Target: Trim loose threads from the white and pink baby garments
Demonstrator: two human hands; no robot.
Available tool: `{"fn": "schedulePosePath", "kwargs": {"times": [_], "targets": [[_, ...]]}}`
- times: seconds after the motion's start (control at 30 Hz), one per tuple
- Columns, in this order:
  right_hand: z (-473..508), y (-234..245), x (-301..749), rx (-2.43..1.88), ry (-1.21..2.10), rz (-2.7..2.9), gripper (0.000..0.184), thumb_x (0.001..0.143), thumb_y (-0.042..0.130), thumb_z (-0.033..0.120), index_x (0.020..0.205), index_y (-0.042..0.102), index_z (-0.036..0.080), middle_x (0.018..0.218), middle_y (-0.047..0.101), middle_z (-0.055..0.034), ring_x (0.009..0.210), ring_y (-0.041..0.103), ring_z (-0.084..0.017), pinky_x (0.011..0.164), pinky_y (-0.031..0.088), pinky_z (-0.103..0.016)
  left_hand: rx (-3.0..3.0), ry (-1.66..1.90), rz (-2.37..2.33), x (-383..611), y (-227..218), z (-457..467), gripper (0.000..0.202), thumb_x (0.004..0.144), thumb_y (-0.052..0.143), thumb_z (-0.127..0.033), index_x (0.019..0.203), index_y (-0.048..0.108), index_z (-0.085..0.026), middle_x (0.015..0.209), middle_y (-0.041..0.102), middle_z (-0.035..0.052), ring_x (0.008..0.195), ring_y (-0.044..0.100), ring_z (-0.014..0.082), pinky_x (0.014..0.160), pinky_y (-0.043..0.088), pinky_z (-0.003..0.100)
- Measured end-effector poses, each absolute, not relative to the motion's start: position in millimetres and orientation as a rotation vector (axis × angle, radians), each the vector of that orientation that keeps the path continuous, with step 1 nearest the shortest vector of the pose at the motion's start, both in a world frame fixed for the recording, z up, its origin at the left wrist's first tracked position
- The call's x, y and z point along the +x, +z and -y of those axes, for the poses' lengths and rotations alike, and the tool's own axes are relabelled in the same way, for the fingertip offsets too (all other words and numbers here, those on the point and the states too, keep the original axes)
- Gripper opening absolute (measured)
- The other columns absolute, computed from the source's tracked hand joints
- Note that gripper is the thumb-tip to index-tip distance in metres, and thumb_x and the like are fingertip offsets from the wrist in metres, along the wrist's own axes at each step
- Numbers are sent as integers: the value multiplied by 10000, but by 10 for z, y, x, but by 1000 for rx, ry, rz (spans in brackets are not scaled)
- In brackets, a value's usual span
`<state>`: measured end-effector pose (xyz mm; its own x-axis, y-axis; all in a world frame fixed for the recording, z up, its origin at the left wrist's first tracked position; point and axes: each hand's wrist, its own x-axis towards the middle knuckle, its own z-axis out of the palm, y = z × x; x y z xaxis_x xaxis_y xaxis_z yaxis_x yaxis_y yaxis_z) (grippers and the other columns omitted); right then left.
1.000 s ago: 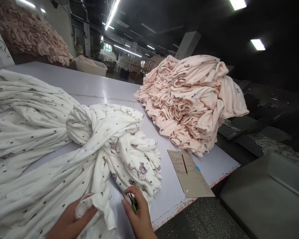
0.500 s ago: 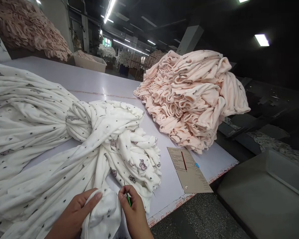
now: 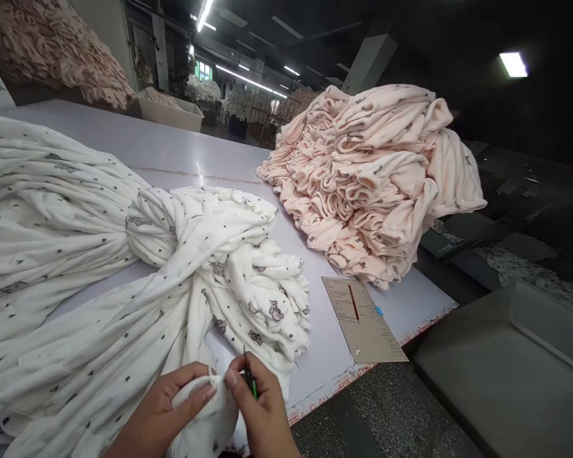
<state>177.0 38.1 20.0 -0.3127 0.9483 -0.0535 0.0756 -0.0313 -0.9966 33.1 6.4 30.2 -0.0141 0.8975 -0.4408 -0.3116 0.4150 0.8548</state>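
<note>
My left hand (image 3: 179, 401) grips a fold of white fleece fabric (image 3: 205, 420) between thumb and fingers, near the bottom of the view. Close beside it, my right hand (image 3: 262, 394) is closed around a small green-handled tool (image 3: 253, 386) with a thin dark point sticking up; the fingers hide its exact kind. The right thumb and fingertips meet the edge of the same fabric. Beyond both hands lies a large twisted bundle of white fabric (image 3: 191, 248), printed with small bears and dark specks, its left part gathered into a knot.
A tall heap of pink printed fabric (image 3: 363, 172) sits on the pale table (image 3: 239, 159). At the right edge lies a written-on cardboard sheet (image 3: 370, 334) with a reddish-brown pen (image 3: 353, 302) on it. A grey bin (image 3: 501, 369) stands right of the table.
Both hands have shifted slightly right, and the left thumb has come nearer the right fingertips at the fabric edge. The view has tilted a little; bundle and heap lie as before.
</note>
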Motion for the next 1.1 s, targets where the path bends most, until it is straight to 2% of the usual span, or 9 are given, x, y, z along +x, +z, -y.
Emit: {"fn": "schedulePosePath", "kwargs": {"times": [0.07,0.13,0.27,0.33,0.43,0.7,0.9,1.1], "targets": [[-379,192,1796,-1122,1593,1343,323,847,562,484,750,484,186,649,346,42,610,332,-113,568,293,-214,553,1038,-1210,323,314,-71,428,550,793,-557,736,699,-183,606,636,-27,625,545,132,587,465,167],[-354,179,1819,-1107,1597,1352,350,839,560,523,767,481,190,664,353,38,614,331,-116,568,299,-214,443,1015,-1201,308,303,-81,478,542,806,-542,829,697,-177,638,674,-14,650,591,157,616,495,199],[-274,142,1876,-1161,1286,1621,318,891,465,512,845,530,204,728,439,7,663,427,-148,589,333,-237,264,1056,-1171,282,232,-94,523,566,826,-463,957,651,-163,699,706,6,674,641,197,635,526,267],[-252,123,1905,-1211,1125,1792,305,910,440,472,796,530,204,723,460,0,668,464,-156,588,323,-245,244,1076,-1121,277,202,-95,475,613,808,-424,969,651,-152,726,707,22,672,643,201,644,526,286],[-251,109,1922,-1257,1013,1954,305,908,456,453,743,514,202,695,480,4,642,498,-151,560,297,-244,257,1068,-1091,284,195,-93,445,624,796,-428,947,669,-150,731,693,26,666,633,199,648,524,292],[-243,178,1849,-1285,875,2006,297,920,474,444,756,558,211,691,525,1,623,536,-147,532,306,-241,552,1079,-1146,351,331,-62,300,641,771,-459,714,691,-179,645,656,-15,649,580,153,605,485,195],[-235,201,1891,-1285,907,1965,331,940,441,404,693,543,209,642,526,-2,579,522,-140,496,293,-239,579,1073,-1226,384,330,-6,464,566,742,-624,769,670,-214,611,613,-26,590,527,142,538,468,190],[-211,248,1920,-1332,951,1998,304,909,486,452,734,576,221,656,521,4,563,500,-134,491,257,-246,672,1072,-1192,355,250,-17,312,691,718,-500,751,627,-208,626,574,-45,579,481,103,553,437,156]]}}
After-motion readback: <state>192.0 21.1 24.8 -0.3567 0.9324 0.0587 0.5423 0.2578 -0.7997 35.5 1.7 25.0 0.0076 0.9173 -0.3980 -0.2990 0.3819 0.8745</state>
